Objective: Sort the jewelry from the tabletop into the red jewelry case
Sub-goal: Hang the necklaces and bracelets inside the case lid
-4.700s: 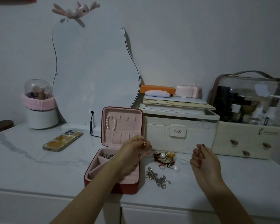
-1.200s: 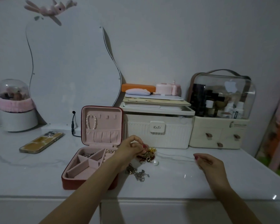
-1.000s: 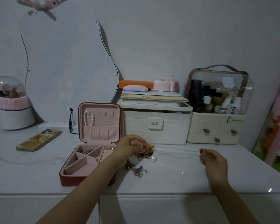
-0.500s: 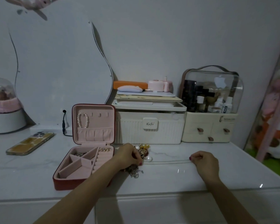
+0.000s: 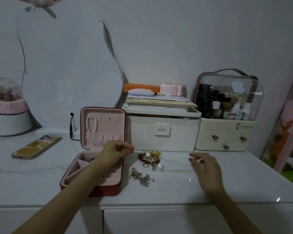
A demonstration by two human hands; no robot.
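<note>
Now one red jewelry case (image 5: 91,186) lies open; left hand (image 5: 114,152) fingers curled, contents unclear; right hand (image 5: 205,166) relaxed, spread.

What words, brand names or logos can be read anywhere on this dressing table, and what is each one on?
"KaSi": on the white tab at the front of the ribbed cream storage box.
Apple logo, a sign without words: on the clear cosmetic bag.
Small print beside a logo on the cream drawer unit: too small to read.
Labels on the bottles inside the clear bag: too blurred to read.
</note>
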